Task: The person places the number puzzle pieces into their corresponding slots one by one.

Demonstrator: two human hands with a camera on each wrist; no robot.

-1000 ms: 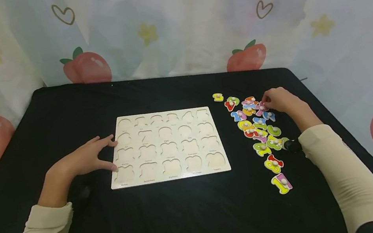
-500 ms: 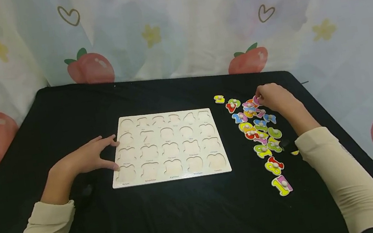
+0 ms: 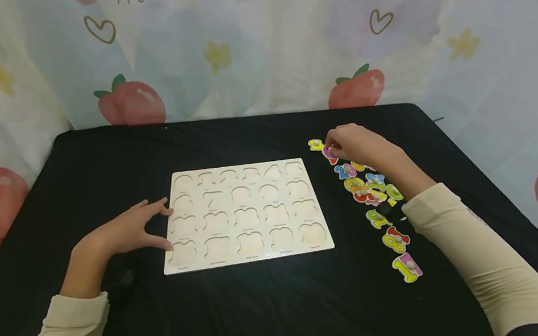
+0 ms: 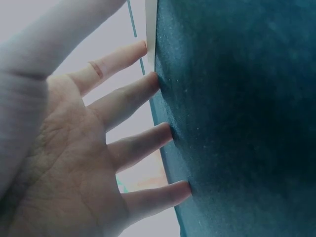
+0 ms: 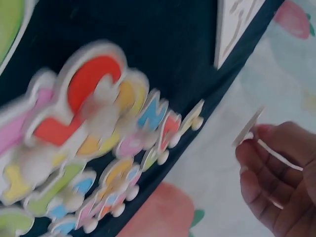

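Note:
A pale wooden number puzzle board [image 3: 250, 259] with rows of shallow cut-out slots and small printed words lies flat on the black table. My left hand [image 3: 125, 231] is spread at its left edge, thumb and fingertips right at the rim; in the left wrist view its fingers [image 4: 133, 101] stretch out apart. My right hand [image 3: 361, 146] pinches a pink number piece [image 3: 327, 152] above the upper end of the loose pieces. Seen edge-on in the right wrist view, the held piece [image 5: 248, 126] sits between thumb and fingertips. Its exact digit does not show.
Several colourful number pieces with round knobs lie in a loose band right of the board, partly overlapping, such as the yellow-and-pink piece [image 3: 407, 268] nearest me and a yellow one [image 3: 315, 145] farthest away. A printed fabric backdrop [image 3: 252, 50] stands behind the black table [image 3: 249, 320].
My right hand has picked the pink piece out of the pile's far right side and carried it leftward. The left hand stays at the board's edge.

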